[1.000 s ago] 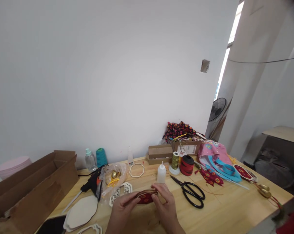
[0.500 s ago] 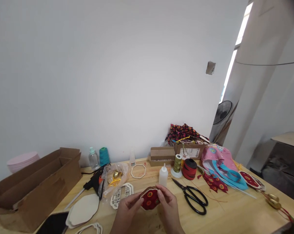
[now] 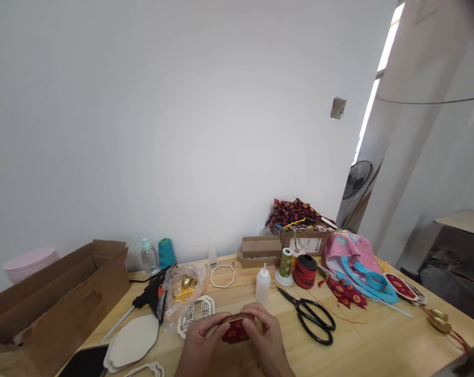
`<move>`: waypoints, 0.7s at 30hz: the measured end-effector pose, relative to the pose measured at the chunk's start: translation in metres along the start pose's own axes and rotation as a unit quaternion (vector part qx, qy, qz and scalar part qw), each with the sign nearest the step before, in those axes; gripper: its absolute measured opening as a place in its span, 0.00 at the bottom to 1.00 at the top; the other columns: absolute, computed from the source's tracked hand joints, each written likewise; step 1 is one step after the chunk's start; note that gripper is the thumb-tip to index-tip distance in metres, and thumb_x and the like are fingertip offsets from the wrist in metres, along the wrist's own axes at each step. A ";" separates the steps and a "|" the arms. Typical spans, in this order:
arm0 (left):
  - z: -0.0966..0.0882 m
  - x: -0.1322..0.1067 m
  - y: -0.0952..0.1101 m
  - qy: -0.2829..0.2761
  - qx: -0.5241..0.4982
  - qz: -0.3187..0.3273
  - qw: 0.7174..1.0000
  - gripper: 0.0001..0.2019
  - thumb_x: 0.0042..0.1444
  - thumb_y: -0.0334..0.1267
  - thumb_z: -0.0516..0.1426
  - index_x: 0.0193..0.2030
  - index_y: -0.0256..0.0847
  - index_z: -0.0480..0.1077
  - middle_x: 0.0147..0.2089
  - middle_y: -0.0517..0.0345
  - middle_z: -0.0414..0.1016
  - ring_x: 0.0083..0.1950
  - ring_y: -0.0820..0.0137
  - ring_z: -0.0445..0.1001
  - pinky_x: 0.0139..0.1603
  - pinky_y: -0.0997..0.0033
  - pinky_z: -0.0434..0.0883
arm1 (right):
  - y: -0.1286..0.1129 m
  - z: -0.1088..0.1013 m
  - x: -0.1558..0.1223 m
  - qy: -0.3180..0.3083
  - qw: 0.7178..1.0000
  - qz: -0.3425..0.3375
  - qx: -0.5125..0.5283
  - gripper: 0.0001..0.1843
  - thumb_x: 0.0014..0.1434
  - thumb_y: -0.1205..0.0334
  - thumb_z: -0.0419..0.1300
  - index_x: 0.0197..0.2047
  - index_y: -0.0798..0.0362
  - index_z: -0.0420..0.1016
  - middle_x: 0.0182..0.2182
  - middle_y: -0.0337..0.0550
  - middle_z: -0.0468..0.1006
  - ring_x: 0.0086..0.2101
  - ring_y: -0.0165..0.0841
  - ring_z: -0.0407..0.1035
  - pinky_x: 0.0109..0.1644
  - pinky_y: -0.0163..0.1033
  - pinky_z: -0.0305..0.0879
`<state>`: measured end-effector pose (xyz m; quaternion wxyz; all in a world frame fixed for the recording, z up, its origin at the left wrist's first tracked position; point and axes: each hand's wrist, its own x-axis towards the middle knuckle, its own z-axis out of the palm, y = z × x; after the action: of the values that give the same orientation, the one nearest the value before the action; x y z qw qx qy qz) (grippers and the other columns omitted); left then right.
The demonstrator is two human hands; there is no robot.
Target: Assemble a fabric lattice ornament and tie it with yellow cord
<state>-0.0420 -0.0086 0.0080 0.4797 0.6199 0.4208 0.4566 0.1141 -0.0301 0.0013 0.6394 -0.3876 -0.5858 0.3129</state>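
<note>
Between my left hand (image 3: 199, 343) and my right hand (image 3: 265, 337), I grip a small red patterned fabric piece (image 3: 237, 332) with a tan upper edge, its face partly hidden by my fingers. Both hands hold it above the wooden table (image 3: 339, 356). A white lattice frame (image 3: 193, 317) lies just beyond my left hand. A white plastic squeeze bottle (image 3: 263, 285) stands beyond my right hand, and black-handled scissors (image 3: 313, 320) lie to its right.
To the left are a glue gun (image 3: 152, 296), a plastic bag with gold bits (image 3: 184, 288), cream card shapes (image 3: 132, 340) and a cardboard box (image 3: 52, 296). Thread spools (image 3: 295, 271), pink and blue packaging (image 3: 354, 267) and red fabric pieces (image 3: 344, 292) lie to the right.
The red piece has tipped from showing its face towards me to showing more of its edge. My fingers now cover more of it, and my hands sit closer together.
</note>
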 end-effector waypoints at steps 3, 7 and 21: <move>0.001 -0.001 -0.005 -0.013 -0.004 0.001 1.000 0.09 0.44 0.41 0.59 0.33 0.44 0.76 0.36 0.54 0.79 0.40 0.62 0.75 0.45 0.64 0.70 | 0.002 0.001 0.000 -0.004 1.000 0.003 0.016 0.11 0.49 0.54 0.60 0.31 0.52 0.77 0.26 0.44 0.74 0.29 0.35 0.69 0.33 0.37 0.67; 0.005 -0.001 -0.013 -0.006 -0.034 0.000 0.999 0.14 0.43 0.43 0.60 0.39 0.44 0.74 0.41 0.53 0.78 0.43 0.61 0.74 0.47 0.62 0.69 | 0.010 0.001 0.000 0.016 1.000 0.009 0.020 0.10 0.51 0.55 0.59 0.29 0.53 0.77 0.26 0.43 0.74 0.29 0.34 0.70 0.33 0.36 0.67; 0.003 0.003 -0.008 0.027 -0.030 -0.018 0.999 0.10 0.43 0.42 0.59 0.32 0.41 0.76 0.34 0.55 0.80 0.37 0.63 0.76 0.41 0.66 0.72 | 0.006 -0.002 -0.006 0.030 0.990 -0.098 -0.096 0.10 0.52 0.66 0.58 0.36 0.44 0.76 0.27 0.41 0.77 0.30 0.34 0.69 0.35 0.39 0.65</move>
<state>-0.0392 -0.0049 0.0003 0.4943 0.5850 0.4312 0.4770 0.1159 -0.0327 -0.0071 0.6440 -0.3974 -0.6286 0.1796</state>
